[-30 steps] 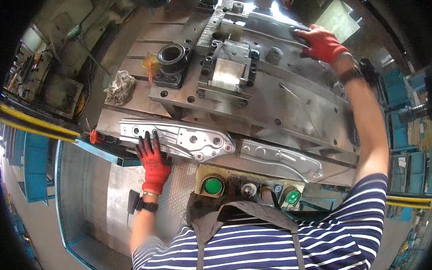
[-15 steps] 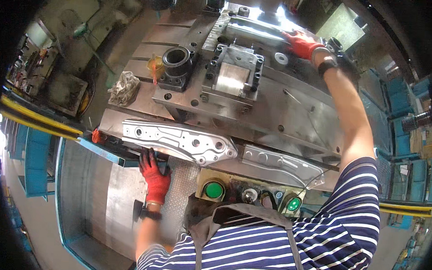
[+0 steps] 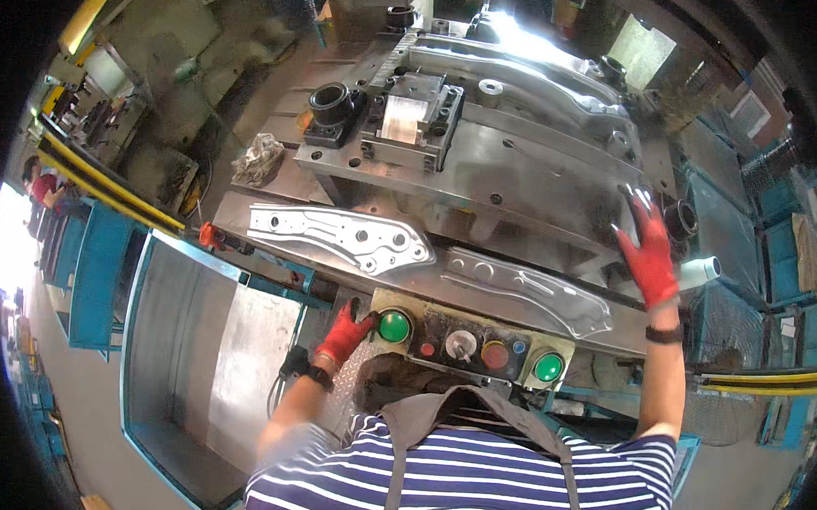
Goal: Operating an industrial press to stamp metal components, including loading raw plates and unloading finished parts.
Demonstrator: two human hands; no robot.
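Dull grey steel forms the die bed (image 3: 541,193), along whose far side lies a long silver stamped panel (image 3: 547,78); a bright silver perforated panel (image 3: 326,241) and a duller ribbed panel (image 3: 518,284) rest in front. The red-gloved left hand (image 3: 344,337), fingers extended and seemingly empty, is beside a round green push-button (image 3: 393,326), contact uncertain; the red-gloved right hand (image 3: 650,258) has spread fingers, grasping nothing visible. The step appears to be hand placement; pressing the button would call for a right hand clear of the bed.
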